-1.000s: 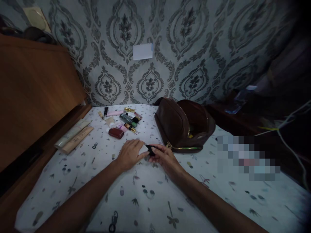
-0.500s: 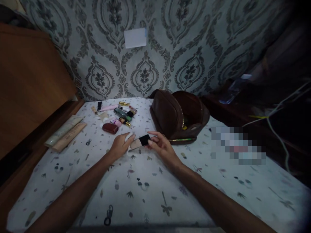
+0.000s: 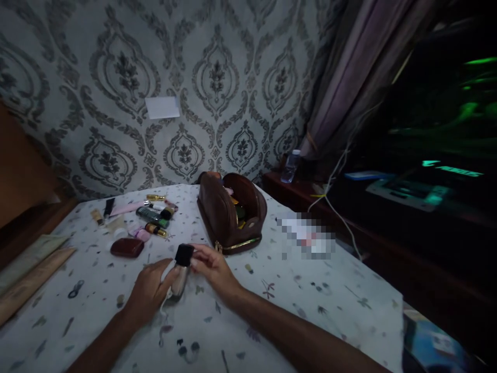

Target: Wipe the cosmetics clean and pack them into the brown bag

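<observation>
A small glass bottle [image 3: 179, 282] with beige contents and a square black cap [image 3: 184, 255] stands nearly upright between my hands, over the patterned white cloth [image 3: 217, 336]. My left hand [image 3: 149, 286] is wrapped round its body, with a white tissue or cloth [image 3: 165, 275] between palm and glass. The fingers of my right hand [image 3: 213, 267] close on the cap from the right side. Behind them sits an unzipped brown bag [image 3: 217, 215] with small items inside. To the left lies a dark red case [image 3: 127, 247] near several tubes and small bottles.
Two long tubes [image 3: 34, 280] lie at the left edge. Beyond the bag, a clear plastic bottle [image 3: 290, 167] stands on a dark ledge. White cables [image 3: 345, 223] hang at the right, and a blurred-out item [image 3: 308, 235] lies on the cloth.
The view has swung to the right. The capped bottle has turned from lying tilted sideways to nearly upright, still between both hands.
</observation>
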`<state>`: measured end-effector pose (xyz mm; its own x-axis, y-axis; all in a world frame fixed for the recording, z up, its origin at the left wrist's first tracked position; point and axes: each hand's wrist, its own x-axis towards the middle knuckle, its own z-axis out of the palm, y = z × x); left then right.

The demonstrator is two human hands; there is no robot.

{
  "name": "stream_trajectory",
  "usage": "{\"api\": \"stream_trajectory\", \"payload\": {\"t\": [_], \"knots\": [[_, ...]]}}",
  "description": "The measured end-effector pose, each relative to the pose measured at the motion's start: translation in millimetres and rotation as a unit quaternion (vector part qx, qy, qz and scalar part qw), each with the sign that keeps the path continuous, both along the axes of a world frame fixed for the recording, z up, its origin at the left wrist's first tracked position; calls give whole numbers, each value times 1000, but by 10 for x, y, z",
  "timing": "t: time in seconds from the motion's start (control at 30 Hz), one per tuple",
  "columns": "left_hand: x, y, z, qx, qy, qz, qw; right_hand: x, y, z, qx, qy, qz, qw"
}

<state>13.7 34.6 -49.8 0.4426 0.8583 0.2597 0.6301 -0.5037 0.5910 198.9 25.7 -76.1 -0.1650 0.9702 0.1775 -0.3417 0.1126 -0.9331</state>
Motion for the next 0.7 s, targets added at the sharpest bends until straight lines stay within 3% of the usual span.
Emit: {"api": "stream_trajectory", "payload": {"t": [0.1, 0.3, 0.57, 0.7], "knots": [[-52, 24, -73, -11, -16, 4, 1000, -36, -26, -26, -11, -12, 31, 999], [-50, 17, -169, 1, -68, 87, 994, -91, -83, -49, -12, -30, 107, 994], [27, -26, -143, -19, -153, 131, 979, -81, -130, -15, 33, -62, 154, 986], [146, -44, 1, 19, -186, 152, 970, -87, -142, -46, 70, -79, 132, 986]]}}
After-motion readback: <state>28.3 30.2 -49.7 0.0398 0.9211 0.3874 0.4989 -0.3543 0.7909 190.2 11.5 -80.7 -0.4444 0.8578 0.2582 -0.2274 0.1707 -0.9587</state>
